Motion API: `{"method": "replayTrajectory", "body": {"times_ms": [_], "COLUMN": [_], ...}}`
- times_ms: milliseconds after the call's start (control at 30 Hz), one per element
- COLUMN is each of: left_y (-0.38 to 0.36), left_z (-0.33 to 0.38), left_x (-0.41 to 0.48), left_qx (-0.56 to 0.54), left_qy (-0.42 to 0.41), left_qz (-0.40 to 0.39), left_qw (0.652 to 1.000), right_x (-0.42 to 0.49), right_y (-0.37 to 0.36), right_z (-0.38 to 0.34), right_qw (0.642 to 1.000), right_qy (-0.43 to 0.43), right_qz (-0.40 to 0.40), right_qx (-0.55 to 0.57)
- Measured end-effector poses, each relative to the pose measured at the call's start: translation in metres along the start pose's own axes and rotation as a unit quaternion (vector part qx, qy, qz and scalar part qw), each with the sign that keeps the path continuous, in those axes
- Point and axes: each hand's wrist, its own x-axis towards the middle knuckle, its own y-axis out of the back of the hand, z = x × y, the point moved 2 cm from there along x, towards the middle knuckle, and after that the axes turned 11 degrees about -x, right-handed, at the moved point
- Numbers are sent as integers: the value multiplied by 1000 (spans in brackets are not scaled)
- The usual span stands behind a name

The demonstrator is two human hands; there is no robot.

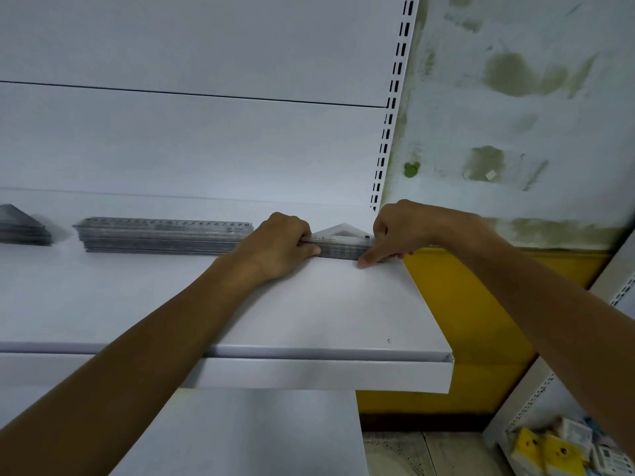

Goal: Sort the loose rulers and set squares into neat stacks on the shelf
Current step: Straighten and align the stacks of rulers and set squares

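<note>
Clear plastic set-square stack (340, 240) | right end of shelf (343, 304) | long edge left-right, apex toward back | held between hands: left hand (278, 245) fingers curled round left end; right hand (395, 231) fingers pinching right end, index tip on shelf | ruler stack (165, 235) just beside, leftward

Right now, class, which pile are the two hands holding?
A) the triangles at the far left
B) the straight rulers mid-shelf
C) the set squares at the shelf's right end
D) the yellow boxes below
C: the left hand and the right hand grip opposite ends of the set-square stack at the right end of the shelf, while the ruler stack lies to its left.
</note>
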Motion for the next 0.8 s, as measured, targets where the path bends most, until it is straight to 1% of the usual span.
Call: {"method": "replayTrajectory", "body": {"times_ms": [167,300,467,533,667,800], "left_y": [-2,-3,-3,-2,-3,-3], "left_z": [1,1,0,-1,-2,-1], "left_x": [0,2,2,2,2,3], "left_qx": [4,7,-4,7,2,14], "left_qy": [0,-2,7,6,9,6], "left_qz": [10,3,-6,-9,-1,3], "left_qw": [1000,1000,1000,1000,1000,1000], "right_x": [8,15,33,41,49,49], "right_y": [-4,-2,7,7,7,7], "right_z": [-3,-5,-21,-26,-29,-29], "right_qw": [1000,999,995,994,997,997], "right_qy": [-24,-2,55,64,61,64], "right_qz": [14,22,-66,-77,-41,-32], "right_qx": [10,40,55,46,-3,12]}}
